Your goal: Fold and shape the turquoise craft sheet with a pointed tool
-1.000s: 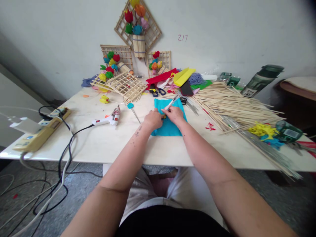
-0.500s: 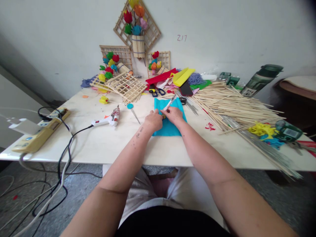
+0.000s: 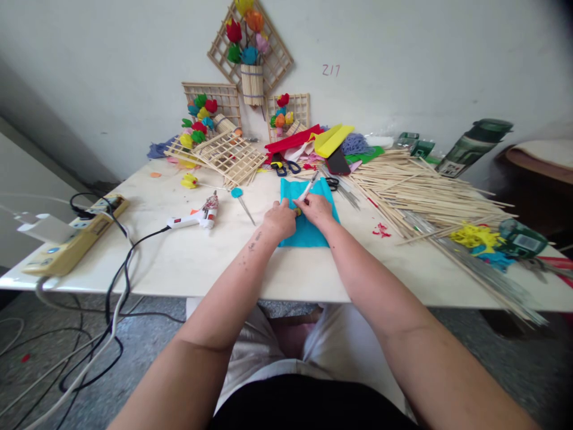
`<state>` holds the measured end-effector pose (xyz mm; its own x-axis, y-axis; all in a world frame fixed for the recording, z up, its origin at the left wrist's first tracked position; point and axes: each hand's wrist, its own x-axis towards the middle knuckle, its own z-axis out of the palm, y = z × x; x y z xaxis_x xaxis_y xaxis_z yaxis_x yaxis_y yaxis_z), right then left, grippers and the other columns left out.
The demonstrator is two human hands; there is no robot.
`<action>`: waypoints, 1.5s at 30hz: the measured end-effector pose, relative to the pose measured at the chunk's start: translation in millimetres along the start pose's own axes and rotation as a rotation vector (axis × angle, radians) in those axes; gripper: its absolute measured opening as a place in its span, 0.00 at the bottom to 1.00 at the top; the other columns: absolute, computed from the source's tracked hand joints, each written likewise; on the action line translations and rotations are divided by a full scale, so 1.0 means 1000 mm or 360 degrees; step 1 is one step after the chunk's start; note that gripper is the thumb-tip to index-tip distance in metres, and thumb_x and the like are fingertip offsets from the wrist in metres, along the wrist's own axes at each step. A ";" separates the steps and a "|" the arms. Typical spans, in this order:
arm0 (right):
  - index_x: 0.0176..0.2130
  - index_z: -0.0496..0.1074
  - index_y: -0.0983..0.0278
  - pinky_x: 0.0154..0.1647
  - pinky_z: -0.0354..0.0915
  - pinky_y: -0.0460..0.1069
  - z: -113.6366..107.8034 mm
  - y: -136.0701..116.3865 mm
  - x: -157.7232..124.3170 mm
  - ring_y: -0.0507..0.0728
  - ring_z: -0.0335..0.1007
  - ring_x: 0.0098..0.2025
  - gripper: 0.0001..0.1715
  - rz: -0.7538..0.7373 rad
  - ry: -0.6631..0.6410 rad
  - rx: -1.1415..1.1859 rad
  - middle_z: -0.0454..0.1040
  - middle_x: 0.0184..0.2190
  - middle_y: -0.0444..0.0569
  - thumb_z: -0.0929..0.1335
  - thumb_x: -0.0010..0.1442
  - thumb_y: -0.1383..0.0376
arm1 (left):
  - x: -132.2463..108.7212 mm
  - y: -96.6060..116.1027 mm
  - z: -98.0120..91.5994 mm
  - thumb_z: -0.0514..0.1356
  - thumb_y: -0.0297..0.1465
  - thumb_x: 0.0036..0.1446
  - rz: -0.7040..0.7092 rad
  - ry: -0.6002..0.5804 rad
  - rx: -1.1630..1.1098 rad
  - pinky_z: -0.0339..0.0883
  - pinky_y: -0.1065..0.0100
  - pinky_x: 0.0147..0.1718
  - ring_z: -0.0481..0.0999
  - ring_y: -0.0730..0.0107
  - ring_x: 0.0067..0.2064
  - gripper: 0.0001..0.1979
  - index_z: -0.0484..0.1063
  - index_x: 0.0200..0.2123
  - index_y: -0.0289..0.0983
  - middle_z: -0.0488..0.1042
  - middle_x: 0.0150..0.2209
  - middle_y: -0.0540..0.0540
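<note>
A blue felt sheet (image 3: 308,233) lies flat on the white table (image 3: 192,257) in front of me. My left hand (image 3: 280,219) rests on the sheet's left edge with its fingers curled down, pinning a small yellow piece that I can barely see. My right hand (image 3: 316,208) is closed round a white pen (image 3: 308,188), whose tip meets the felt right beside the left hand's fingertips. The two hands almost touch.
A white glue gun (image 3: 192,217) lies left of the hands, its black cable running off the front edge. A power strip (image 3: 74,233) sits far left. Wooden lattice frames (image 3: 228,155) with felt flowers, scissors (image 3: 284,168), felt scraps and a big pile of sticks (image 3: 421,191) crowd the back and right.
Both hands stay on the blue felt; the pen and fingers shift only slightly. The view moves a touch.
</note>
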<state>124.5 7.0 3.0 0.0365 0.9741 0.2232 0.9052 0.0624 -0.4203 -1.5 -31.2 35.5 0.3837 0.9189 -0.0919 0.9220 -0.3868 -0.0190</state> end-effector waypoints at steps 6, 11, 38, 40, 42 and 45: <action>0.39 0.75 0.61 0.34 0.61 0.47 0.001 0.000 0.000 0.58 0.71 0.39 0.25 -0.0029 0.0003 0.0033 0.77 0.35 0.51 0.60 0.58 0.47 | 0.000 0.000 0.000 0.44 0.31 0.60 0.0005 0.0004 -0.0015 0.66 0.59 0.44 0.61 0.53 0.51 0.22 0.65 0.55 0.44 0.60 0.50 0.39; 0.39 0.75 0.62 0.35 0.61 0.48 0.001 0.000 0.000 0.58 0.71 0.40 0.24 -0.0009 0.0019 0.0030 0.77 0.36 0.52 0.61 0.58 0.49 | -0.001 0.000 0.000 0.44 0.31 0.60 0.0004 0.0008 -0.0006 0.65 0.58 0.44 0.61 0.53 0.51 0.21 0.65 0.54 0.44 0.60 0.51 0.39; 0.39 0.76 0.60 0.34 0.62 0.47 0.003 0.001 0.001 0.58 0.72 0.40 0.28 -0.0089 -0.0021 0.0043 0.77 0.35 0.50 0.59 0.57 0.44 | -0.005 0.005 -0.001 0.44 0.28 0.59 -0.0034 0.0040 0.0045 0.65 0.61 0.45 0.61 0.55 0.52 0.21 0.68 0.51 0.40 0.61 0.50 0.38; 0.39 0.76 0.59 0.34 0.62 0.47 0.002 0.000 0.001 0.58 0.72 0.40 0.27 -0.0088 -0.0026 0.0040 0.77 0.35 0.49 0.60 0.57 0.45 | -0.005 0.005 -0.001 0.44 0.28 0.59 -0.0034 0.0041 0.0050 0.65 0.61 0.45 0.61 0.56 0.51 0.21 0.68 0.52 0.40 0.61 0.51 0.38; 0.39 0.76 0.59 0.34 0.62 0.47 0.002 0.000 0.001 0.58 0.72 0.40 0.27 -0.0089 -0.0035 0.0039 0.77 0.35 0.49 0.59 0.57 0.45 | -0.006 0.006 -0.001 0.44 0.27 0.59 -0.0037 0.0040 0.0053 0.65 0.61 0.45 0.61 0.56 0.51 0.21 0.68 0.52 0.39 0.61 0.51 0.38; 0.39 0.75 0.58 0.34 0.62 0.47 0.002 0.000 0.001 0.57 0.71 0.40 0.27 -0.0093 -0.0046 0.0041 0.77 0.35 0.48 0.59 0.57 0.45 | -0.006 0.006 -0.002 0.44 0.27 0.58 -0.0033 0.0046 0.0051 0.64 0.61 0.45 0.61 0.55 0.51 0.21 0.68 0.51 0.39 0.61 0.50 0.37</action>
<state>123.6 8.8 1.3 -0.0287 0.9745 0.2225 0.8943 0.1244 -0.4298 1.5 -39.1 37.8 0.3660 0.9285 -0.0623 0.9278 -0.3693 -0.0522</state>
